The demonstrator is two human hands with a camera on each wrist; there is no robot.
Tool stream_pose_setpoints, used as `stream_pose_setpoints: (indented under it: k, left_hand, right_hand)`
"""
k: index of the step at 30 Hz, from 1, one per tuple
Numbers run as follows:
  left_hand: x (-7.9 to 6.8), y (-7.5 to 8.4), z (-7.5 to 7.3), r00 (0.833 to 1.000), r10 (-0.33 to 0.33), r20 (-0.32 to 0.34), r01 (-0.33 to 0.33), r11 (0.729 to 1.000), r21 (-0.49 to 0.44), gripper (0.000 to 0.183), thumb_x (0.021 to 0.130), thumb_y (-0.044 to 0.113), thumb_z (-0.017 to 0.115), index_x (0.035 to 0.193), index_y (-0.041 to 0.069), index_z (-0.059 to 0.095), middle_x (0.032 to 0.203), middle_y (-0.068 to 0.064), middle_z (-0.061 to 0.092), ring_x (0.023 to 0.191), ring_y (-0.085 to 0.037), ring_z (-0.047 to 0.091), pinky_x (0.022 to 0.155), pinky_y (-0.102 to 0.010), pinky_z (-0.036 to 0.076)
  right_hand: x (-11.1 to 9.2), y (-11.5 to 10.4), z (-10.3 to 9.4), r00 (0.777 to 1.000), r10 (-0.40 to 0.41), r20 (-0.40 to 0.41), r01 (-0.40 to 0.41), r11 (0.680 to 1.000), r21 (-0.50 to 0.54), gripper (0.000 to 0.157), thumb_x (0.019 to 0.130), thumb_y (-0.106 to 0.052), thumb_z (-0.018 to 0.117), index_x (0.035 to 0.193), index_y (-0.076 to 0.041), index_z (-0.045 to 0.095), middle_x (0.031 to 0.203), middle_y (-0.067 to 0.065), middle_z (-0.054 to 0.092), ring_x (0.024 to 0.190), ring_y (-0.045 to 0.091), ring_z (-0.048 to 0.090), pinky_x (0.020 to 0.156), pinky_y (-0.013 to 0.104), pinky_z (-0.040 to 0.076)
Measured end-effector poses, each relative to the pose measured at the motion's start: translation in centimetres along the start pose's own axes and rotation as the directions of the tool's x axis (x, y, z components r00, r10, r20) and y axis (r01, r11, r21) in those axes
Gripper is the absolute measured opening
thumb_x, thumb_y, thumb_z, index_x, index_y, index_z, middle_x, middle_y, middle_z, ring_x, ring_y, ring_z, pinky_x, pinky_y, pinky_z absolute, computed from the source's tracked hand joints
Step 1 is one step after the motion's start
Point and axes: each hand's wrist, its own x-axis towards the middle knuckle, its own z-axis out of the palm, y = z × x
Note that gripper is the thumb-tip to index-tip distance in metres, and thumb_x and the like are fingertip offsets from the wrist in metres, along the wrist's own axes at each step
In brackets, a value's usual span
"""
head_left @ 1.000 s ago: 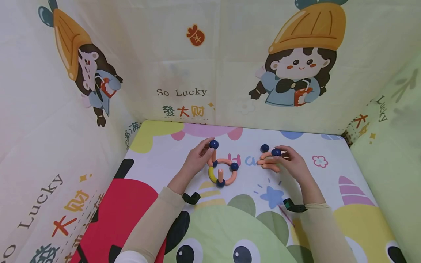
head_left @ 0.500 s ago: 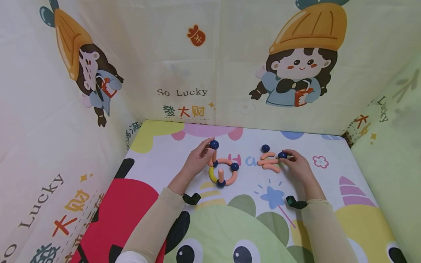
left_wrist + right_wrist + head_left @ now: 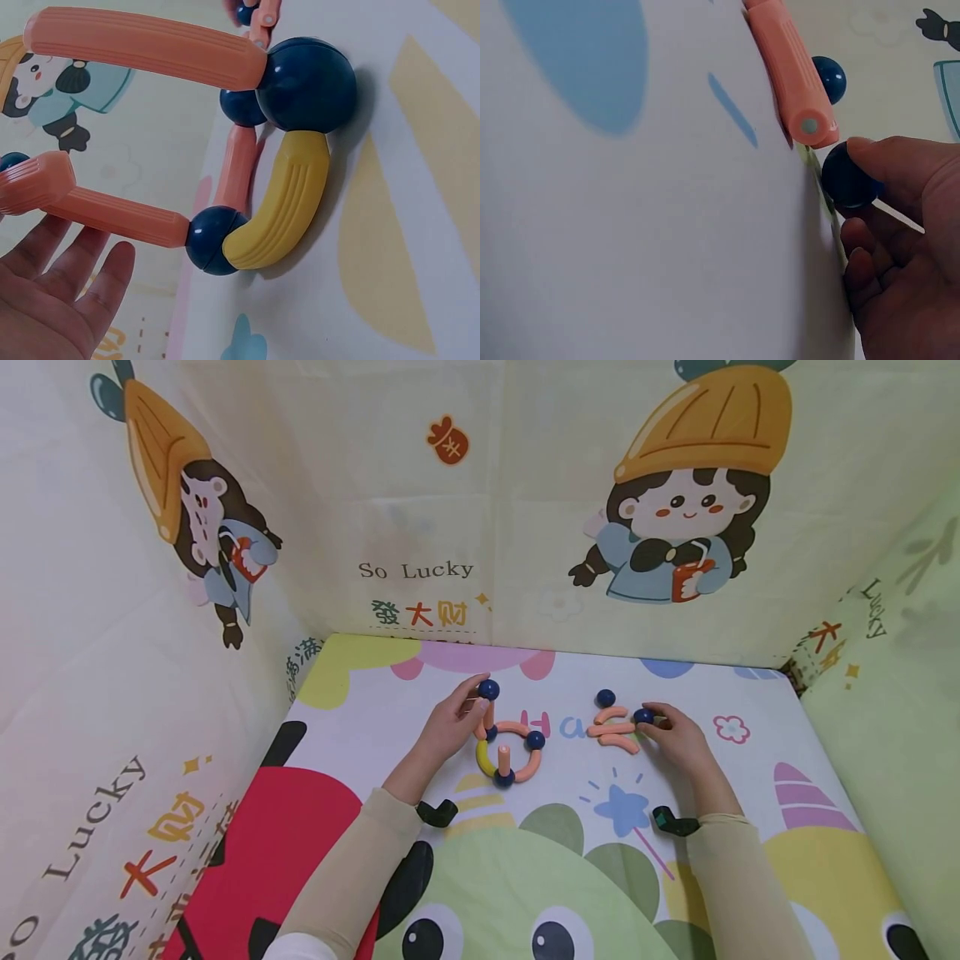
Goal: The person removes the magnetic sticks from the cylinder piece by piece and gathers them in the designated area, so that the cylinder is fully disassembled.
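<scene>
My left hand (image 3: 448,720) holds the upper part of an upright orange magnetic rod (image 3: 124,217), with a dark blue ball (image 3: 488,690) at its top. That rod rises from a ring on the table made of dark blue balls, orange curved rods and one yellow curved rod (image 3: 289,210). A second orange rod (image 3: 504,761) stands up from the ring's near ball (image 3: 504,777). Over on the right, my right hand (image 3: 678,737) pinches a dark blue ball (image 3: 849,176) between thumb and fingers, just beside several loose orange rods (image 3: 611,730).
Behind the loose rods lies another dark blue ball (image 3: 605,698). The table is covered with a printed cartoon cloth (image 3: 540,877). Patterned fabric walls (image 3: 420,510) stand at the back and on both sides.
My right hand has shifted a little right with its blue ball, away from over the loose orange rods, then stayed nearly still. My left hand and the ring have hardly moved.
</scene>
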Motion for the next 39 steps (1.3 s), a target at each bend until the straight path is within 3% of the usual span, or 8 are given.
stream_pose_setpoints:
  k: [8,16,22,28,31,34,39]
  left_hand:
    - [0.1,-0.2,0.0,1.000,0.000,-0.007,0.000,1.000,0.006,0.046,0.100,0.049,0.053,0.144,0.050,0.040,0.133,-0.002,0.061,0.116,-0.018,0.064,0.099,-0.046,0.052]
    - [0.0,-0.2,0.0,1.000,0.008,-0.010,-0.008,1.000,0.005,0.046,0.099,0.051,0.052,0.143,0.051,0.040,0.133,0.000,0.061,0.119,-0.018,0.063,0.099,-0.044,0.053]
    - [0.0,-0.2,-0.1,1.000,0.007,-0.004,-0.007,1.000,0.000,0.048,0.098,0.053,0.052,0.144,0.050,0.040,0.133,0.001,0.061,0.120,-0.018,0.063,0.100,-0.043,0.052]
    - [0.0,-0.1,-0.1,0.999,0.034,-0.005,-0.034,0.999,0.009,0.050,0.100,0.049,0.052,0.148,0.043,0.040,0.133,-0.001,0.060,0.119,-0.019,0.063,0.099,-0.043,0.053]
    - [0.0,0.0,-0.1,0.999,0.034,-0.007,-0.034,0.999,0.019,0.051,0.100,0.048,0.053,0.149,0.043,0.039,0.134,-0.001,0.060,0.121,-0.019,0.062,0.101,-0.042,0.052]
    - [0.0,0.1,-0.1,0.999,0.035,-0.007,-0.034,0.999,0.024,0.055,0.100,0.048,0.053,0.151,0.037,0.038,0.135,-0.002,0.060,0.121,-0.021,0.062,0.102,-0.042,0.051]
    - [0.0,0.1,-0.2,1.000,0.030,-0.003,-0.030,0.999,0.018,0.055,0.098,0.051,0.054,0.150,0.042,0.037,0.137,-0.003,0.059,0.121,-0.021,0.061,0.103,-0.041,0.050]
  right_hand:
    - [-0.3,-0.4,-0.3,1.000,-0.009,-0.006,0.009,1.000,0.006,0.066,0.097,-0.050,0.057,0.151,-0.016,0.040,0.148,0.020,0.044,0.120,0.038,0.049,0.095,0.055,0.046]
    - [-0.9,-1.9,-0.5,0.980,-0.138,-0.146,0.132,0.990,-0.051,0.054,0.099,-0.036,0.059,0.144,-0.009,0.049,0.140,0.020,0.049,0.103,0.033,0.053,0.073,0.035,0.045]
    - [-1.4,-3.8,-0.5,0.966,-0.185,-0.182,0.179,0.983,-0.048,0.050,0.098,-0.030,0.062,0.141,-0.008,0.052,0.135,0.022,0.051,0.096,0.030,0.053,0.067,0.031,0.045]
    - [-1.8,-5.6,0.6,0.986,-0.136,-0.098,0.140,0.990,0.031,0.053,0.098,-0.033,0.061,0.145,-0.013,0.048,0.126,0.018,0.054,0.090,0.028,0.047,0.063,0.029,0.046]
    - [-2.1,-6.5,1.6,0.987,-0.155,-0.039,0.157,0.986,0.062,0.052,0.097,-0.034,0.062,0.144,-0.015,0.049,0.120,0.014,0.056,0.091,0.027,0.049,0.070,0.030,0.048]
    - [-2.3,-7.4,2.6,0.976,-0.217,0.009,0.215,0.973,0.086,0.049,0.096,-0.032,0.065,0.141,-0.017,0.052,0.113,0.012,0.059,0.093,0.027,0.054,0.077,0.032,0.049]
    - [-2.5,-9.0,4.4,0.948,-0.309,0.080,0.307,0.951,0.044,0.046,0.095,-0.034,0.066,0.138,-0.019,0.056,0.110,0.009,0.061,0.093,0.025,0.053,0.077,0.033,0.048]
